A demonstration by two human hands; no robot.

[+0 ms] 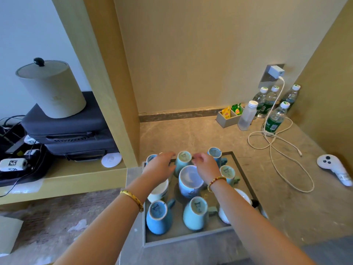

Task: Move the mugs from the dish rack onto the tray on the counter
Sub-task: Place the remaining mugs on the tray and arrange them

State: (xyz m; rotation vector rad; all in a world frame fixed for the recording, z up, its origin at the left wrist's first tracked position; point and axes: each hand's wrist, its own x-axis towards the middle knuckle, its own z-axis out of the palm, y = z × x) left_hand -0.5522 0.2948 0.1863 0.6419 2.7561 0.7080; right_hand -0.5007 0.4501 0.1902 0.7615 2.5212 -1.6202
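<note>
- the left hand [161, 165] reaches over the far left part of the tray [183, 241]; its fingers [169, 155] are stretched forward and lightly spread, holding nothing, tips just beside the pale teal mug [183, 161] at the far middle.
- the right hand [205, 165] hangs over the middle of the tray with its fingers [197, 157] curled in close to that same mug's base; motion blur hides whether they pinch it, so i cannot tell.
- a gold bangle [131, 199] sits on the left wrist, a beaded bracelet [215, 181] on the right.
- the mugs stand upside down on the grey tray, bases up: a blue mug [157, 217] at the near left, a light teal mug [195, 213] beside it, a large white-based mug [191, 180] in the centre, and a small teal mug [228, 174] to the right.
- another blue mug [214, 153] is at the far right corner, and one [151, 158] pokes out behind the left hand.
- a white cup [158, 190] lies partly under the left wrist.
- the tray rests on the stone bench [191, 134].
- further back on the bench are water bottles [274, 119], a tea bag box [228, 115], a white cable [277, 150] running from a wall charger [276, 72], and a white controller [333, 168] at the right.
</note>
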